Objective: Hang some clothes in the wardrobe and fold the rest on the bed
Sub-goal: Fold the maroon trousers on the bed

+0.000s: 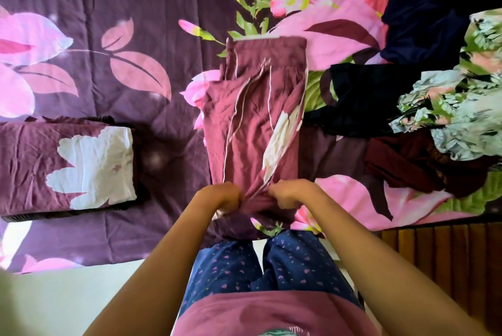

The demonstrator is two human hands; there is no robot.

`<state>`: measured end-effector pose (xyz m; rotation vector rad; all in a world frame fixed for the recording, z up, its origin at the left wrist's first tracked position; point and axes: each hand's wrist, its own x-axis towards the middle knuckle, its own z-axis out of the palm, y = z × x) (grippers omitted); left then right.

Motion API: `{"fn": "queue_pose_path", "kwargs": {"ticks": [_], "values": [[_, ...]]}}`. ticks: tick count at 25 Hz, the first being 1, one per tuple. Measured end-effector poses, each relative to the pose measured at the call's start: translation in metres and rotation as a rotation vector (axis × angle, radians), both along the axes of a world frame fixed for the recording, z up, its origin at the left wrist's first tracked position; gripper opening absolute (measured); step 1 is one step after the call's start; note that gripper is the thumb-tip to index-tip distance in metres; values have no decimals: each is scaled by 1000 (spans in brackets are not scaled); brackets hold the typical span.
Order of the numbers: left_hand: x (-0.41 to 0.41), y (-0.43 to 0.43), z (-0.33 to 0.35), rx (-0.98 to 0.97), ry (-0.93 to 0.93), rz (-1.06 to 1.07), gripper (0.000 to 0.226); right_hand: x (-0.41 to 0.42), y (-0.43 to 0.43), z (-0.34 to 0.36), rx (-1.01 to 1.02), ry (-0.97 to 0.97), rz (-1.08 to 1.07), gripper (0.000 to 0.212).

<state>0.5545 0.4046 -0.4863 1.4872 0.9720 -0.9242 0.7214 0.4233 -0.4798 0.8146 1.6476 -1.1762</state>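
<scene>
The bed point(122, 36) carries a purple sheet printed with large pink flowers, and the person stands at its near edge.

Toward the left edge lies one folded piece point(68, 167), maroon with a white flower print, squared into a flat rectangle with something dark under it.

At the middle of the near edge lies one long maroon garment point(252, 123) with thin pale piping and a white patch. It stretches from the near edge toward the middle of the bed, well apart from the folded piece.

Two hands meet at its near end. The left hand point(225, 195) has its fingers curled tight, bunching the hem in its grip. The right hand point(288, 194), just beside it, is curled the same way and pinches the same hem.

To the right, one loose pile point(434, 104) runs along the right edge up to the far right corner. Five cloths can be told apart in it: one coral, one navy, one black, one pale floral print and one dark maroon with gold trim. The black one touches the garment's right side.

Past the near right corner stands one ribbed wooden panel point(448, 267).
</scene>
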Motion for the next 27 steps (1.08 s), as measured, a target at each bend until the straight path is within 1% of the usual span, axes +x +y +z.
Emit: {"fn": "queue_pose_path", "kwargs": {"ticks": [1, 2, 3, 5, 6, 8, 9, 10, 11, 12, 13, 14, 16, 17, 19, 20, 21, 24, 25, 27], "values": [[1, 2, 5, -137, -2, 22, 29, 1, 4, 11, -101, 2, 9, 41], [1, 6, 11, -229, -17, 67, 25, 2, 10, 20, -172, 0, -15, 42], [0, 13, 19, -266, -47, 115, 23, 4, 17, 26, -214, -7, -68, 43], [-6, 34, 33, -214, -107, 228, 19, 12, 36, 34, -198, -3, -209, 38], [-10, 49, 39, -142, -119, 285, 15, 17, 50, 38, -146, 23, -287, 34], [-18, 84, 46, 33, -129, 415, 22, 28, 81, 37, -22, 79, -481, 20], [-20, 102, 46, 126, -145, 480, 23, 32, 98, 36, 41, 108, -598, 17], [-21, 119, 43, 230, -148, 520, 19, 35, 115, 34, 113, 141, -710, 20], [-19, 135, 42, 354, -139, 541, 13, 38, 131, 30, 195, 165, -795, 19], [-15, 149, 37, 479, -123, 559, 14, 39, 146, 24, 281, 180, -862, 14], [-11, 162, 33, 586, -110, 575, 18, 39, 159, 19, 368, 180, -914, 14], [-6, 173, 27, 669, -103, 593, 20, 39, 171, 15, 448, 166, -958, 20], [1, 194, 13, 791, -88, 651, 21, 38, 192, 4, 608, 148, -1018, 22], [4, 202, 4, 855, -86, 688, 21, 37, 200, -1, 690, 150, -1029, 23], [9, 207, -9, 1014, -79, 746, 29, 36, 206, -11, 809, 209, -1017, 37], [11, 204, -14, 1083, -85, 768, 35, 35, 204, -17, 845, 245, -978, 45], [13, 197, -19, 1112, -116, 782, 38, 33, 197, -22, 891, 286, -929, 50], [18, 153, -39, 1058, -217, 730, 34, 24, 158, -43, 1058, 384, -818, 53], [19, 135, -48, 1048, -229, 683, 34, 18, 141, -49, 1069, 392, -777, 52], [21, 102, -61, 979, -198, 601, 38, 12, 112, -61, 1047, 380, -615, 53]]}}
